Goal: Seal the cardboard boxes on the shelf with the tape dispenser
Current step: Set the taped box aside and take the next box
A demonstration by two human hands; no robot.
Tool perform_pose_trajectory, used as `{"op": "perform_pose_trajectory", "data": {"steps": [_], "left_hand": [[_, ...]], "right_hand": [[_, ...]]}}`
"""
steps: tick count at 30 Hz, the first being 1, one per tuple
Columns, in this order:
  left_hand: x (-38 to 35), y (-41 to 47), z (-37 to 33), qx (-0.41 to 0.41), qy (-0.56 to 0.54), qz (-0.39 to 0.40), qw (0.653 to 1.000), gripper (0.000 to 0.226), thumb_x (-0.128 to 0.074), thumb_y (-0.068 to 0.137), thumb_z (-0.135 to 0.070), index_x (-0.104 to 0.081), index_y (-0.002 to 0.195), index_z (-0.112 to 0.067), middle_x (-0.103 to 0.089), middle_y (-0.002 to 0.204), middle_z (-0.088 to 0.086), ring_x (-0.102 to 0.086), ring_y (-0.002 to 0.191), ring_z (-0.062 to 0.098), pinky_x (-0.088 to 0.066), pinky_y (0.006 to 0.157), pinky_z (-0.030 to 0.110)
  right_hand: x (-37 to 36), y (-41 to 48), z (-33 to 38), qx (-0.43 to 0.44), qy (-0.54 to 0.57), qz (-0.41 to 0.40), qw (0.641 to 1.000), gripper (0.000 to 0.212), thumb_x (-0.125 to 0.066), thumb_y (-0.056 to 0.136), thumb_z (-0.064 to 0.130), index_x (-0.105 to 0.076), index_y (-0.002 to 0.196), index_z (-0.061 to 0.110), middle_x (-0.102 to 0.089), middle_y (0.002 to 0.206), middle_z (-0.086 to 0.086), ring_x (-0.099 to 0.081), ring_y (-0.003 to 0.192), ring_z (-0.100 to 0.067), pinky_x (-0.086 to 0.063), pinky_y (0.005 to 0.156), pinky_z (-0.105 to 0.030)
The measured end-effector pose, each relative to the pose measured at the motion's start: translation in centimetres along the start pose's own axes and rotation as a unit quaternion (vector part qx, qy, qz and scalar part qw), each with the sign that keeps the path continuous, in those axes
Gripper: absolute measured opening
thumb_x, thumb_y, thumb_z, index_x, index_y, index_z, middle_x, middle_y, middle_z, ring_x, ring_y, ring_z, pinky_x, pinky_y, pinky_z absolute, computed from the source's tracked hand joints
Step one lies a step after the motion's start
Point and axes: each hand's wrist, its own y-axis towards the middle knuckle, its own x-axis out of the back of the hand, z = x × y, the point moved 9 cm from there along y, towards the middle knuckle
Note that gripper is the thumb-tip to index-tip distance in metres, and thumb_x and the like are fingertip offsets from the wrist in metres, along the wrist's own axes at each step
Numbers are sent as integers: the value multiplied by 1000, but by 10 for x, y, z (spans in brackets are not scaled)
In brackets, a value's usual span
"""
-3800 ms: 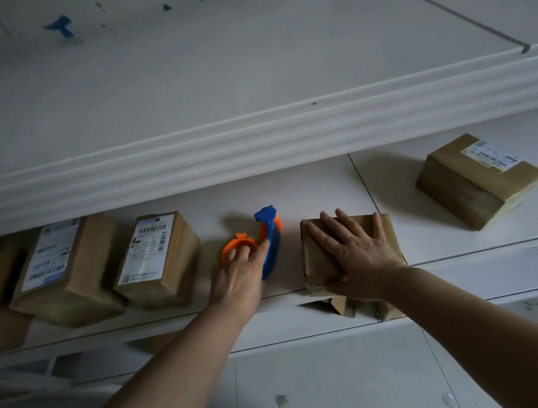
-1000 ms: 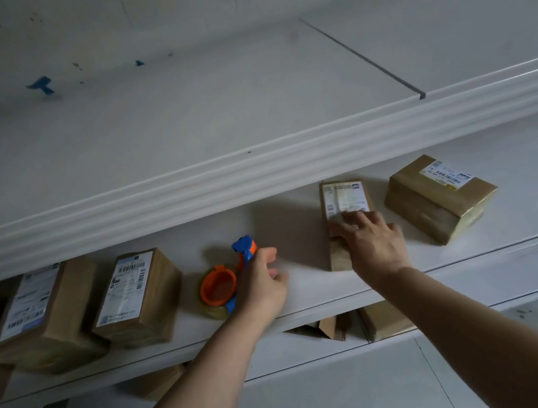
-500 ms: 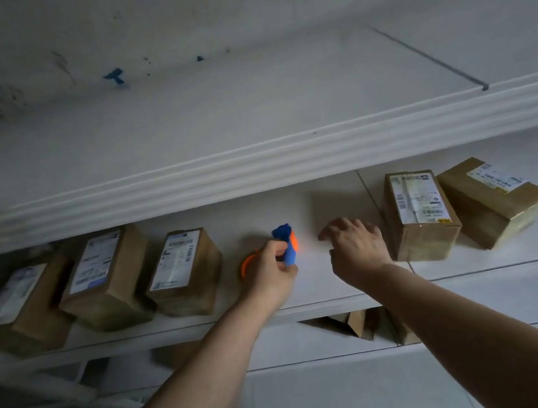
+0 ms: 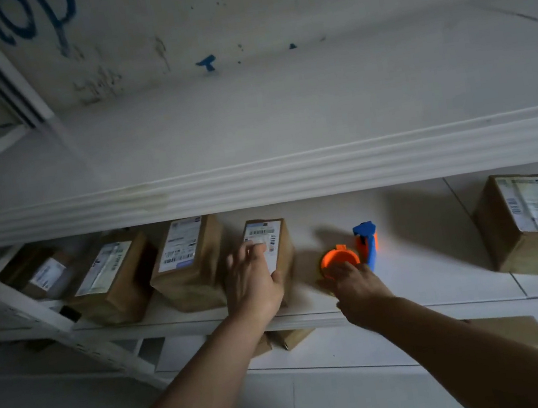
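Cardboard boxes sit in a row on a white shelf (image 4: 412, 301) in dim light, seen from above over a person's two bare forearms. The left hand (image 4: 255, 285) lies on the labelled box (image 4: 286, 253) nearest the middle, fingers spread and fairly straight over its top and gripping nothing. Three more boxes stand to its left, the closest (image 4: 187, 260) just beside it. Another box (image 4: 533, 225) stands well apart at the right.

The tape dispenser (image 4: 354, 254) rests on the shelf between the held box and the right-hand box, with its orange hub (image 4: 339, 258) facing up and its blue handle (image 4: 366, 242) pointing away. The right hand (image 4: 359, 289) reaches onto the roll. Its fingertips are hidden under the hand, so whether they have closed on the roll cannot be told.

Several things could go wrong. The held box stands near the shelf's front edge, and a pull from a flat, ungripping hand could tip it off. A loose hold on the roll rather than the handle could let the dispenser slip or roll. The upper shelf's lip (image 4: 257, 177) overhangs closely (little headroom for a raised tool), so a lifted dispenser may knock it. Poor light may hide the seam, and tape could go on crooked.
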Motion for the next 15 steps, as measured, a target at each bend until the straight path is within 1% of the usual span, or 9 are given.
{"op": "perform_pose_trajectory", "data": {"steps": [1,3,4,5,7,8,10,13,15], "left_hand": [[-2,3,5,-5,5,5,1000,55,-57,86,-34,-40,137,-20,-32,147,2,-32,127,27,-22,104,30],[-14,11,16,4,0,39,999,65,-58,85,-42,-34,140,-18,-26,152,7,-27,133,29,-16,108,31],[-22,15,22,13,-7,64,998,72,-59,84,-47,-30,143,-18,-20,155,9,-21,138,30,-13,112,32],[-31,18,27,23,-15,91,995,80,-59,83,-52,-24,145,-18,-14,157,11,-15,142,30,-11,115,35],[-45,21,33,45,-32,131,990,90,-59,79,-60,-17,147,-19,-9,158,12,-10,144,31,-16,115,41],[-50,23,34,53,-43,141,988,92,-60,76,-63,-17,146,-19,-16,155,13,-17,141,32,-25,112,43],[-54,25,32,64,-80,149,984,94,-58,65,-67,-20,138,-22,-38,139,8,-38,127,29,-43,99,41],[-59,26,25,56,-121,165,977,93,-55,48,-64,-23,127,-28,-46,126,1,-47,116,23,-49,92,39],[-62,24,13,4,-128,203,971,89,-67,54,-51,-28,130,-29,-40,130,-1,-44,119,19,-45,97,34]], "right_hand": [[4,-2,3,12,0,-23,1000,54,-64,84,12,-54,134,25,-46,141,-1,-40,132,-27,-37,104,-44],[6,-2,2,3,-27,-48,998,61,-86,52,11,-71,108,29,-66,115,2,-65,100,-27,-55,75,-45],[2,-1,-4,-16,-51,-43,998,66,-87,41,9,-73,101,30,-69,109,3,-68,91,-26,-55,66,-44],[-4,1,-10,-29,-47,-27,998,68,-84,44,6,-72,106,29,-67,115,2,-67,95,-28,-54,70,-48],[-7,3,-23,-64,-15,-27,997,67,-67,69,4,-55,131,27,-46,145,4,-51,124,-29,-39,97,-53],[-6,2,-33,-86,-13,-32,996,67,-57,79,5,-43,141,27,-30,154,6,-39,134,-26,-30,106,-50],[-5,-1,-53,-134,-23,-12,991,67,-46,88,7,-26,149,25,-10,160,8,-19,145,-22,-19,112,-49],[3,-2,-65,-174,6,-29,984,66,-45,90,9,-22,151,20,-9,160,3,-8,148,-20,-15,116,-50],[11,1,-63,-199,93,-70,973,68,-48,89,9,-21,151,18,-19,159,-1,-19,145,-22,-24,114,-40]]}}
